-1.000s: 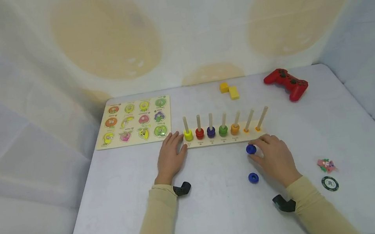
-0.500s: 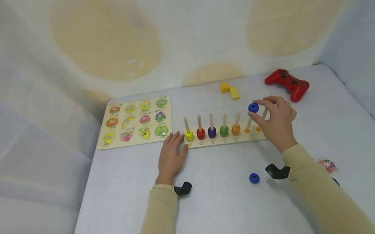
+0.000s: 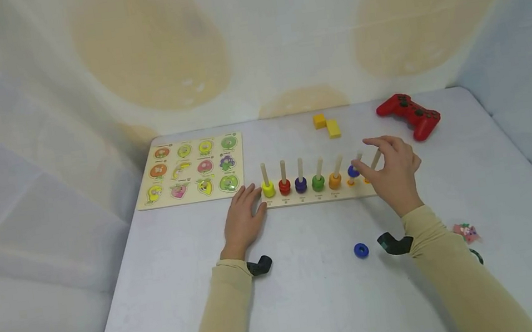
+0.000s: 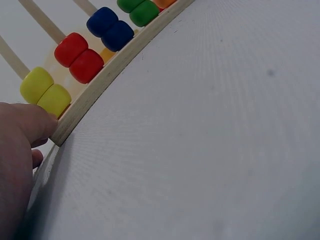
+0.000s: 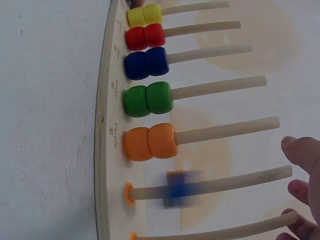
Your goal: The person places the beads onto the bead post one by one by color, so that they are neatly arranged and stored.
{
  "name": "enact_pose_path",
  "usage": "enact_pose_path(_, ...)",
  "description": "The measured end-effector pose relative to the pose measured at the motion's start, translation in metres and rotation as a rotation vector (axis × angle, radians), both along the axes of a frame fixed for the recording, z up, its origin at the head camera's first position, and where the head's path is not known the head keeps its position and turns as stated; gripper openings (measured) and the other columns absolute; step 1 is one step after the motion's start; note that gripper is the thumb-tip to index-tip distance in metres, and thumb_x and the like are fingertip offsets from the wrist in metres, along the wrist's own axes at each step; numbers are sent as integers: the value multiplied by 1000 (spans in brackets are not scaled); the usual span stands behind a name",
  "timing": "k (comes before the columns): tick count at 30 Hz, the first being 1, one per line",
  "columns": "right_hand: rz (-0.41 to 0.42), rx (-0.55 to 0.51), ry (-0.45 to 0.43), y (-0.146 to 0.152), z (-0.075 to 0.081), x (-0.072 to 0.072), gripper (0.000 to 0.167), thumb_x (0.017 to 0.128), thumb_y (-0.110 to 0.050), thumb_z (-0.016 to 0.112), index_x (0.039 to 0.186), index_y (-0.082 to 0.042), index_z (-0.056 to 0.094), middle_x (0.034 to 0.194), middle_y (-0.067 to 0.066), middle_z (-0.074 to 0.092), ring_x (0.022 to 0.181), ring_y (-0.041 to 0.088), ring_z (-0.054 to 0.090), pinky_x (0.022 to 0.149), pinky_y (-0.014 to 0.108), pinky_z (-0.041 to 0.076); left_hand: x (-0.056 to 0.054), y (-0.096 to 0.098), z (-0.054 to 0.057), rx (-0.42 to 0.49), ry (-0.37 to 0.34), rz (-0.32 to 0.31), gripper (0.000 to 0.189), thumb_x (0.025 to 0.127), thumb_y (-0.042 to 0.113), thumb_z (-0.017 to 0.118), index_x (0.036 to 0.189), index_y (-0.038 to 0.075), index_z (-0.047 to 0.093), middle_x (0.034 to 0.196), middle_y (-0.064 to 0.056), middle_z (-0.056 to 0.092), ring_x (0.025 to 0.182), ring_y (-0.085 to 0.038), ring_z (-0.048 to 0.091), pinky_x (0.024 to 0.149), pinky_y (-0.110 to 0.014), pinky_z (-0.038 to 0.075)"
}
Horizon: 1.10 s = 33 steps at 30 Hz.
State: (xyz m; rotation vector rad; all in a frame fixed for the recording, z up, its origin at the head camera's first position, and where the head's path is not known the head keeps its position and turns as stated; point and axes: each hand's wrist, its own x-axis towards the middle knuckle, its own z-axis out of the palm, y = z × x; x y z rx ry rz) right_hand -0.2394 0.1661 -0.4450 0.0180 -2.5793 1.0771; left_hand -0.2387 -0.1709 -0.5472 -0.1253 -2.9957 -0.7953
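Note:
A wooden peg board [image 3: 310, 198] carries a row of upright pegs. Pairs of yellow, red, dark blue, green and orange beads fill the five left pegs. A blue bead [image 5: 179, 189] is partway down the sixth peg, blurred in the right wrist view and apart from the fingers. My right hand [image 3: 392, 172] is beside the tops of the last two pegs, thumb and fingers spread, holding nothing. My left hand [image 3: 244, 220] rests with fairly straight fingers against the board's left end, thumb by the yellow beads [image 4: 46, 91]. Another blue bead [image 3: 360, 250] lies nearer the table's front.
A fruit puzzle board [image 3: 190, 171] lies at the back left. Yellow blocks [image 3: 333, 128] and a red game controller [image 3: 409, 116] are behind the pegs. A pink trinket [image 3: 466, 232] and a partly hidden round chip [image 3: 477, 256] lie by the right sleeve.
My right hand lifted a blue bead from the table to above the sixth peg, then let it go; the bead has dropped partway down that peg. The left hand has stayed put.

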Motion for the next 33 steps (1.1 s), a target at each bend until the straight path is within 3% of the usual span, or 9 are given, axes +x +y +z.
enact_pose_path(9, 24, 13, 40, 4, 1, 11, 39, 94, -20, 74, 129, -7, 64, 140, 21, 52, 136, 42, 39, 110, 67, 23, 1, -1, 0, -1, -19, 6, 50, 104, 42, 54, 151, 24, 50, 165, 6, 38, 158, -19, 23, 132, -43, 23)
enact_pose_path(13, 99, 15, 57, 12, -19, 28, 36, 93, -14, 75, 125, -5, 65, 153, 17, 46, 138, 44, 39, 113, 69, 29, 1, -1, -2, 0, -14, 4, 50, 104, 42, 54, 150, 24, 51, 165, 6, 39, 158, -19, 24, 132, -42, 24)
enact_pose_path(17, 234, 22, 28, 24, -52, 52, 38, 91, -14, 77, 126, -8, 65, 161, 13, 41, 144, 44, 38, 116, 70, 33, 0, 0, -2, 1, -8, -4, 50, 104, 42, 54, 150, 24, 51, 164, 6, 39, 158, -19, 24, 132, -42, 23)
enact_pose_path(22, 512, 131, -186, 36, -81, 78, 56, 89, -30, 80, 138, -13, 61, 155, 16, 48, 143, 44, 40, 115, 71, 33, -2, 1, 0, -3, -4, -6, 50, 104, 42, 54, 151, 23, 50, 164, 5, 39, 158, -19, 24, 132, -42, 23)
enact_pose_path(25, 606, 190, -260, 39, -89, 87, 65, 82, -36, 84, 140, -15, 61, 156, 15, 47, 145, 44, 38, 116, 72, 30, -2, 1, 1, -7, -9, -1, 50, 104, 42, 53, 151, 23, 50, 165, 5, 39, 158, -19, 23, 132, -42, 23)
enact_pose_path(28, 617, 202, -253, 39, -92, 93, 60, 80, -36, 86, 134, -21, 65, 157, 14, 46, 146, 44, 36, 117, 73, 28, -2, 0, 1, -13, -15, 2, 50, 104, 42, 53, 151, 23, 50, 165, 5, 38, 158, -19, 23, 132, -41, 22)
enact_pose_path(33, 600, 197, -173, 38, -94, 95, 37, 81, -25, 86, 115, -27, 71, 151, 14, 52, 141, 45, 41, 110, 74, 31, -1, 1, 1, -2, -19, 1, 50, 104, 42, 54, 151, 24, 50, 165, 6, 38, 158, -19, 23, 133, -41, 22)
